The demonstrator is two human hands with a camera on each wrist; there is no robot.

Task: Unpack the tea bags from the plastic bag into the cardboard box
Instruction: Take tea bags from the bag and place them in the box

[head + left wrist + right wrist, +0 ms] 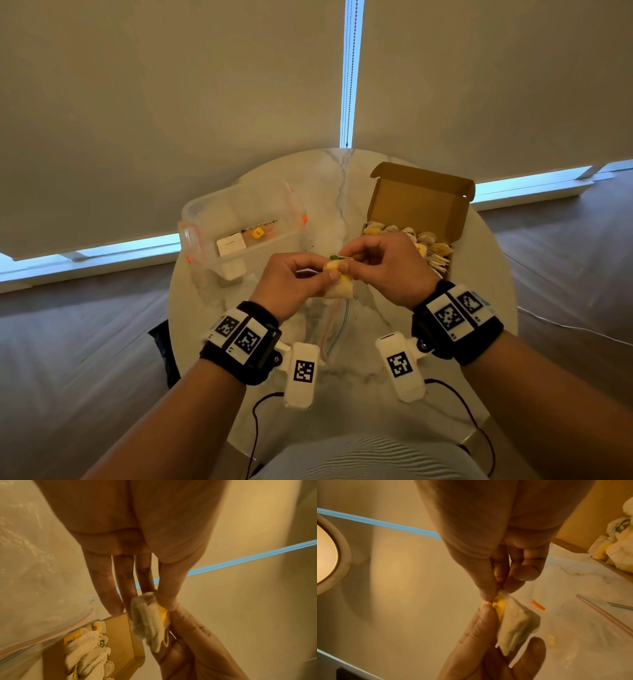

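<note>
Now both hands, left hand [297,278] & right hand [383,265], pinch tea bag [339,286].

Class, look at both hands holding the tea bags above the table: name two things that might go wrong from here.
1. Both the left hand and the right hand pinch the same small bundle of tea bags; pulling apart might tear the thin paper or a string.
2. The bundle hangs over the table, not over the cardboard box, so a slipped bag would likely land outside it.
</note>
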